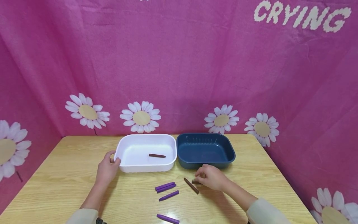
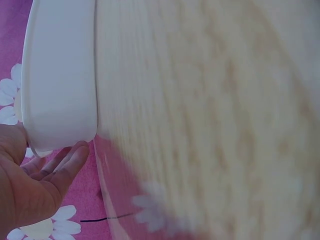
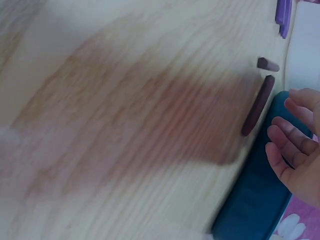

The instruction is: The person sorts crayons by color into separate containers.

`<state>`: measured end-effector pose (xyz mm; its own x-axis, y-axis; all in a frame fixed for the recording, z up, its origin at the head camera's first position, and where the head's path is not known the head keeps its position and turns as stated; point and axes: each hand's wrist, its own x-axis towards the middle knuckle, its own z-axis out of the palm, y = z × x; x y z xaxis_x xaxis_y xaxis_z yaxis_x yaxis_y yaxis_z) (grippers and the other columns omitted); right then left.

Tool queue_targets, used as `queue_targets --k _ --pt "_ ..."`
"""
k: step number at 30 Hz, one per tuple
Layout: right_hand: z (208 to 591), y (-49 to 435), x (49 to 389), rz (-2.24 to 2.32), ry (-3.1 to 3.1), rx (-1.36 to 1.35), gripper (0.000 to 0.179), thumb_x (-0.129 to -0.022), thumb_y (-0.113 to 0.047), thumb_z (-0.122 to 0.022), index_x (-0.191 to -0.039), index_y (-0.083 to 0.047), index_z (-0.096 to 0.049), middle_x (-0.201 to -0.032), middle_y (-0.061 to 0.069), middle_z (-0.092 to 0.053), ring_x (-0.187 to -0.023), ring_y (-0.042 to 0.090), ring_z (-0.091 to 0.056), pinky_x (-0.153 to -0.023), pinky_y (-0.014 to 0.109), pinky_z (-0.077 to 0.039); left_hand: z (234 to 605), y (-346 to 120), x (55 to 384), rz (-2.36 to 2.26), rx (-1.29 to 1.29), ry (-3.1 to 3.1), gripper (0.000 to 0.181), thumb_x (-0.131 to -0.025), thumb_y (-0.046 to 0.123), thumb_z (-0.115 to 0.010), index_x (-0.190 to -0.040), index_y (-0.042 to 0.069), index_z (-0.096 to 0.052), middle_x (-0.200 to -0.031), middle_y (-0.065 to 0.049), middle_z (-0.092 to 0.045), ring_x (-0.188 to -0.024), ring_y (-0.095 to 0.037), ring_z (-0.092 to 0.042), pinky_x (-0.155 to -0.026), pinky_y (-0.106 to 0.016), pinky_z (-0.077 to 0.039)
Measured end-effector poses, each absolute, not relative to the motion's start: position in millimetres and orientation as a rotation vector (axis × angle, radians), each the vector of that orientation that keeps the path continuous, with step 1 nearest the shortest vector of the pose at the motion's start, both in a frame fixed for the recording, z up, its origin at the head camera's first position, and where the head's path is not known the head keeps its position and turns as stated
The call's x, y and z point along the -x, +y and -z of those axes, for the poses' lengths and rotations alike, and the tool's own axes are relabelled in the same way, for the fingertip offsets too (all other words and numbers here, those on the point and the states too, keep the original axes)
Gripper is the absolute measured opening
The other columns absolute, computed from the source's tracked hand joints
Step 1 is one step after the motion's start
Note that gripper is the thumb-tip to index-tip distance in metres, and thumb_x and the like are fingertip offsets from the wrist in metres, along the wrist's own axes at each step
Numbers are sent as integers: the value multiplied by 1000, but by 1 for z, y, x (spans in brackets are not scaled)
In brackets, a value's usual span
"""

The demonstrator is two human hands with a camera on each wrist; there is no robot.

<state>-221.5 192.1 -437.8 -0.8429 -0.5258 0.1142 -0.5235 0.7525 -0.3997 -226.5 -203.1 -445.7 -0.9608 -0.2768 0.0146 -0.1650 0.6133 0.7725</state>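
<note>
My left hand (image 1: pixel 108 168) holds the left end of a white plastic bin (image 1: pixel 146 168), its thumb at the rim and its fingers (image 2: pixel 75 157) against the outer end wall. Inside that bin lies one brown crayon (image 1: pixel 157 155). Over the table, just in front of a dark blue bin (image 1: pixel 205 136), my right hand (image 1: pixel 213 178) hovers with loosely bent fingers. Beneath it is a brown crayon (image 3: pixel 258 106), partly covered in the head view; the right wrist view shows the fingers apart from it. Another brown crayon (image 1: pixel 191 186) lies slantwise just to its left.
Several purple crayons lie on the wooden table (image 1: pixel 134 199): a close pair (image 1: pixel 165 187), a single one (image 1: pixel 169 195) and another (image 1: pixel 167 219) nearer the front. The two bins stand side by side before a pink cloth (image 1: pixel 179 68) with daisies.
</note>
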Motion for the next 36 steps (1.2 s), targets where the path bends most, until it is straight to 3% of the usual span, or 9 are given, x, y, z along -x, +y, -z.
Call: queue_targets --k 18,36 --pt "457 226 218 726 2937 889 7 -77 -14 -72 -84 -12 -70 -73 -4 -56 -68 10 -50 -60 20 -39 448 -205 228 1261 -379 -2690 51 -92 20 -47 -138 0 -37 -106 -26 -60 -90 -31 -59 -67 -28 -42" --pt "465 224 215 751 2938 843 5 -78 -11 -71 -82 -13 -71 -71 -9 -52 -64 0 -42 -58 18 -36 448 -203 227 1269 -383 -2684 52 -91 20 -47 -138 0 -37 -106 -26 -61 -87 -30 -60 -62 -25 -40"
